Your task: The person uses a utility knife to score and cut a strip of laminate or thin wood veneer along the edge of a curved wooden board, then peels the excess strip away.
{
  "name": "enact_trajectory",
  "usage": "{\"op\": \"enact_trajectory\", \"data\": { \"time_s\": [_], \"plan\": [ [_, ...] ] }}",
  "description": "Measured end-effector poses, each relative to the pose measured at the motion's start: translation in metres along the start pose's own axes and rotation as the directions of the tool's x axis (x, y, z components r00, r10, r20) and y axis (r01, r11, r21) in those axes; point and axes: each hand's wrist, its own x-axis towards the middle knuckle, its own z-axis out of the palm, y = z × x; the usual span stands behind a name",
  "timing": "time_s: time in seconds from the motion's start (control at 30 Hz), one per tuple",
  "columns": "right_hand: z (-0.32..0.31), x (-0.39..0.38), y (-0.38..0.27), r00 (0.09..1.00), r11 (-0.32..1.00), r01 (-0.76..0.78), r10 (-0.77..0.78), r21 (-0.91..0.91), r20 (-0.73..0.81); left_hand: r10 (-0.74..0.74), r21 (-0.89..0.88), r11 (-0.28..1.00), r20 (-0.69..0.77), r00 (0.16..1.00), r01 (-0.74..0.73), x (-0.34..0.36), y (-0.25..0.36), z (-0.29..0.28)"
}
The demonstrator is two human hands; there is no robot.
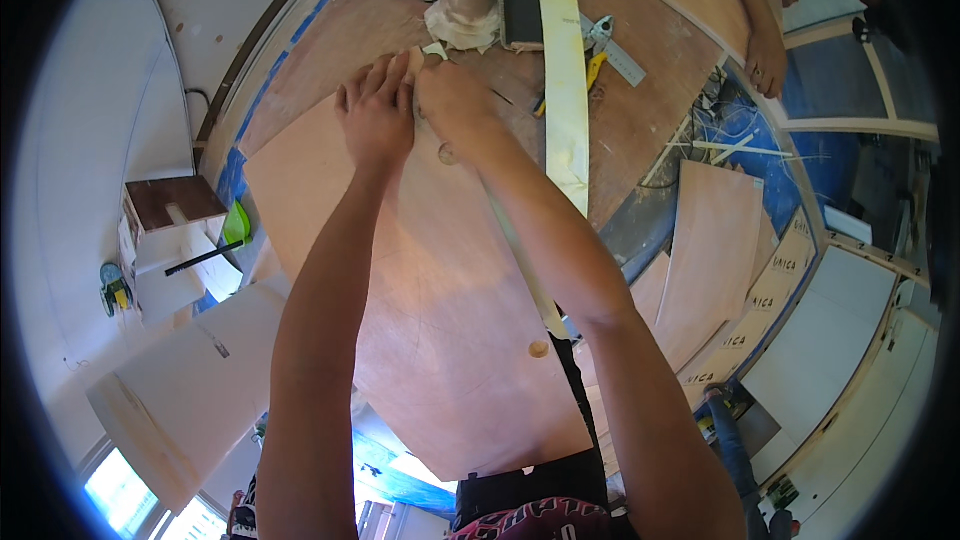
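The board (430, 290) is laid over the bench (345, 35), its near end toward the wearer; a pale strip (520, 265) is seen along its right edge; the left grip (378, 115) is rested flat by the far corner, fingers slightly spread; the right grip (450, 100) is curled there, though what is pinched cannot be told; the board seems stiff, fairly light, best held by opposite edges; the strip seems easily bent.
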Motion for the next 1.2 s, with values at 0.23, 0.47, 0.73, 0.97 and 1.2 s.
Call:
{"op": "enact_trajectory", "data": {
  "time_s": [0.23, 0.47, 0.73, 0.97, 1.2],
  "plan": [
    [0.009, 0.006, 0.001, 0.979, 0.991, 0.129, -0.124, 0.022, -0.164, 0.015, 0.016, 1.0, 0.003, 1.0, -0.015, -0.002, -0.003, -0.001],
    [0.014, 0.007, 0.012, 0.998, 0.971, -0.039, 0.027, 0.235, 0.056, 0.016, 0.013, 1.0, 0.007, 1.0, -0.016, 0.001, -0.004, 0.014],
    [-0.012, -0.057, 0.015, 0.968, 0.98, -0.07, 0.022, 0.186, 0.25, 0.001, 0.006, 1.0, 0.0, 1.0, -0.001, 0.002, 0.0, 0.005],
    [-0.011, -0.003, 0.019, 1.0, 0.976, 0.0, 0.0, 0.219, 0.002, 0.007, 0.009, 1.0, -0.008, 1.0, -0.007, 0.003, 0.002, 0.003],
    [0.013, 0.016, 0.012, 0.986, 0.996, 0.024, -0.037, 0.08, 0.165, -0.004, -0.018, 1.0, 0.005, 1.0, 0.004, 0.0, -0.002, -0.003]
  ]
}}
